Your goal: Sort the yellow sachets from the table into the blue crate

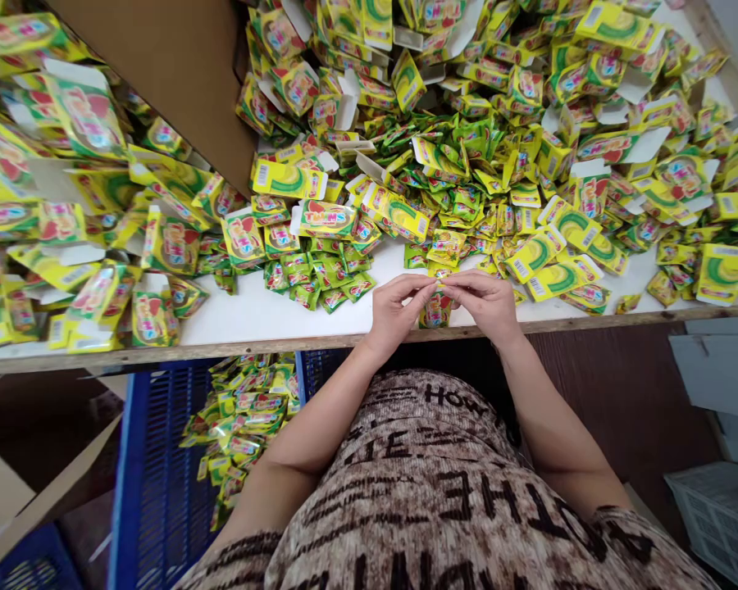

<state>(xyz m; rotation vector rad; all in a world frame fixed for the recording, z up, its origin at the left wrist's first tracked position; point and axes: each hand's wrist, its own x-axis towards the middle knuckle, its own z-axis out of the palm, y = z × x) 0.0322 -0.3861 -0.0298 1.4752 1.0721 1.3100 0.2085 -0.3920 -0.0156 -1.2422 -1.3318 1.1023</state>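
My left hand (398, 310) and my right hand (487, 306) meet at the table's front edge, thumbs and fingertips pinched together. Between them is a small printed candy box (435, 313), green, yellow and red, held upright. Both sets of fingertips are at its top end and partly cover it. Just beyond the fingers lies a small yellow-green candy sachet (446, 247). Left of my hands, several green sachets (329, 274) rest in a loose heap. Yellow boxes with a green swirl (562, 277) lie to the right.
A white tabletop (234, 315) carries large piles of boxes and sachets. A brown cardboard panel (172, 74) stands at the back left. Below the table, a blue plastic crate (160, 483) holds filled packets (246, 418). An open carton (49, 508) is at lower left.
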